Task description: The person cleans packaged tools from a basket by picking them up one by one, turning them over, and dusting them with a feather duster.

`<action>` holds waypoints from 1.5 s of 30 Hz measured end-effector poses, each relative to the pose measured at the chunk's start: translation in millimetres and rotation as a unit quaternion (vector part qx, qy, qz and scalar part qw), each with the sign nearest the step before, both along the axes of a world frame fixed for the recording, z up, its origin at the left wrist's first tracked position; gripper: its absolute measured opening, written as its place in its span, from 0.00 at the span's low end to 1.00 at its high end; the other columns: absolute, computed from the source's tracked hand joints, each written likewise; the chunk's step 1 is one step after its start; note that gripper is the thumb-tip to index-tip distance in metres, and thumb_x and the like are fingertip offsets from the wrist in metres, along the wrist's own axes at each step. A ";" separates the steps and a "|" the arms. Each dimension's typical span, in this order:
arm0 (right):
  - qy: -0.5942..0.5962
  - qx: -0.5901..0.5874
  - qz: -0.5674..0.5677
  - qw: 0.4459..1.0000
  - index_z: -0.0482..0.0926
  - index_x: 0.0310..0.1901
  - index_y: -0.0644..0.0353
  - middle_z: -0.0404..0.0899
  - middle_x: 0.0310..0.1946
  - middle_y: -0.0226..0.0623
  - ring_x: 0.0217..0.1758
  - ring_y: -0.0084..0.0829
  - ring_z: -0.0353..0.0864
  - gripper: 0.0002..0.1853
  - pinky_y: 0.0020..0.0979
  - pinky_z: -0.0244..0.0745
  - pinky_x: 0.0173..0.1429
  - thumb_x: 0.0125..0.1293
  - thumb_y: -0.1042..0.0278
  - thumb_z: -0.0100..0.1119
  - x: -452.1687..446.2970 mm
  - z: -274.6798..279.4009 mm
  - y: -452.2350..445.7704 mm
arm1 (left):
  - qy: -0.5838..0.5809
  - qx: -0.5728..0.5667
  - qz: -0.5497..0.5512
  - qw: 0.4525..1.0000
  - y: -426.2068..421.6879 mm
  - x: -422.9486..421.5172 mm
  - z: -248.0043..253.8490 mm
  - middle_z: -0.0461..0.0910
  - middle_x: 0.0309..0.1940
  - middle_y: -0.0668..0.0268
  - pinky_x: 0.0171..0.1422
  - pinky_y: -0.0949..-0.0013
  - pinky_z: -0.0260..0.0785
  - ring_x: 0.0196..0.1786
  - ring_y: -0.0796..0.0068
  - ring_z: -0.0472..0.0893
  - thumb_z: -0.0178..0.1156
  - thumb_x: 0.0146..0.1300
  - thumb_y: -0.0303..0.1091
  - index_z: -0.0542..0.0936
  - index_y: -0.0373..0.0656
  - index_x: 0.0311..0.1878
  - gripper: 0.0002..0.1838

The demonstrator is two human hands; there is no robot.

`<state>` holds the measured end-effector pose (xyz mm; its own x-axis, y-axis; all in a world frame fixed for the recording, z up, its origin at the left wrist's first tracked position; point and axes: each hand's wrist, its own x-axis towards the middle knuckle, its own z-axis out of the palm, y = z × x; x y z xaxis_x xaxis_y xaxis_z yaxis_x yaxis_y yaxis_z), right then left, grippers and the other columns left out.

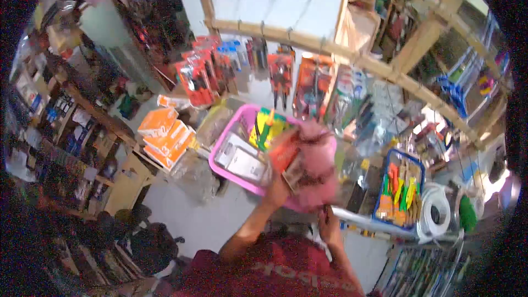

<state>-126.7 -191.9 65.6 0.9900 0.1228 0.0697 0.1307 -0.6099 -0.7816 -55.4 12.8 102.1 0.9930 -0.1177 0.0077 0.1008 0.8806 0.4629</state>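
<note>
One red-orange packet (285, 151), blurred, sits over the right part of a pink basket (222, 138), the left hand (279, 188) closed about its near end. A crumpled pink bag (319, 159) lies just right of it; the right hand (328, 221) is at its near edge, fingers bent, though I cannot tell whether they grip. The basket holds a white box (240, 159); orange boxes (168, 137) stand left.

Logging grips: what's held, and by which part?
The left hand seems to hold a red packet by its lower edge; blur hides whether the right hand grips the pink item.
</note>
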 end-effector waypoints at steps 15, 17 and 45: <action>-0.036 0.047 0.076 0.995 0.70 0.39 0.66 0.73 0.24 0.46 0.26 0.42 0.71 0.09 0.35 0.65 0.32 0.63 0.67 0.51 18.5 -19.0 -4.8 | 0.049 0.264 0.058 0.962 13.8 -16.3 -16.1 0.63 0.63 0.62 0.65 0.53 0.62 0.65 0.60 0.64 0.37 0.59 0.70 0.56 0.46 0.66 0.42; -0.023 0.080 0.032 0.996 0.71 0.39 0.65 0.77 0.26 0.46 0.29 0.44 0.75 0.10 0.37 0.69 0.35 0.63 0.67 0.51 18.0 -24.2 -2.9 | 0.040 0.159 0.051 0.985 7.5 -17.8 -8.9 0.66 0.60 0.63 0.63 0.60 0.63 0.62 0.67 0.67 0.32 0.64 0.65 0.59 0.40 0.64 0.38; 0.061 0.038 0.043 0.996 0.73 0.47 0.61 0.78 0.33 0.50 0.38 0.47 0.77 0.16 0.42 0.70 0.42 0.64 0.59 0.51 18.8 4.8 -14.9 | 0.001 0.488 0.230 0.842 -7.0 -25.7 -17.9 0.78 0.39 0.62 0.41 0.66 0.70 0.41 0.70 0.77 0.47 0.68 0.46 0.76 0.34 0.45 0.21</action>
